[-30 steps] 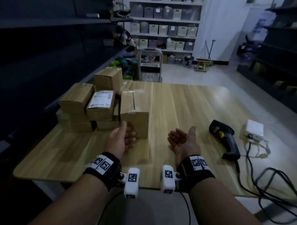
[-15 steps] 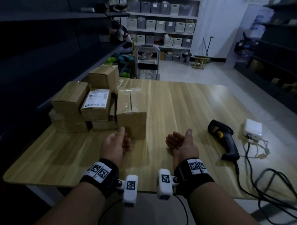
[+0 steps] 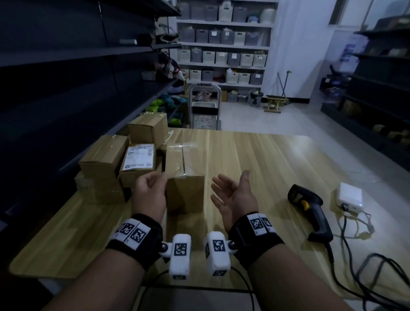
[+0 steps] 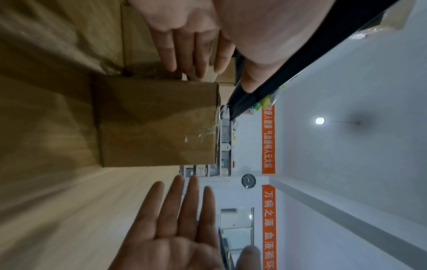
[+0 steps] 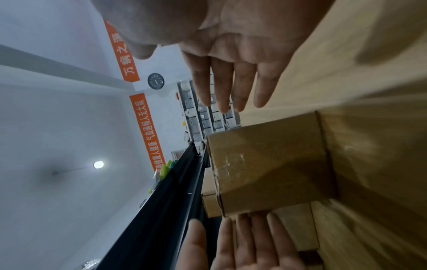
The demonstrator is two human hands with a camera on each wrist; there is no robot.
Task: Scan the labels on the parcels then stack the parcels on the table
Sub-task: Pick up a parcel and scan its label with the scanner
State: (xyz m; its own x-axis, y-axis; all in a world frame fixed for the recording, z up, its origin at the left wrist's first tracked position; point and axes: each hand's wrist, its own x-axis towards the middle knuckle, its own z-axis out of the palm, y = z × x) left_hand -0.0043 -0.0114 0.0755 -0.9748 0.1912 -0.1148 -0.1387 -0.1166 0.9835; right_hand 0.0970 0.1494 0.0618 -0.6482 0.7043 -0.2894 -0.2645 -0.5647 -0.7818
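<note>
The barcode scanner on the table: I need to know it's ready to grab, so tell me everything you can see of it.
The barcode scanner is a black pistol-shaped handheld, plastic by its look, with a yellow trigger. It lies on its side on the wooden table, head away from the person, grip toward them. A dark cable runs from the grip's end toward the table edge. It lies right of the right hand, and no hand touches it. A white box sits beside it.
</note>
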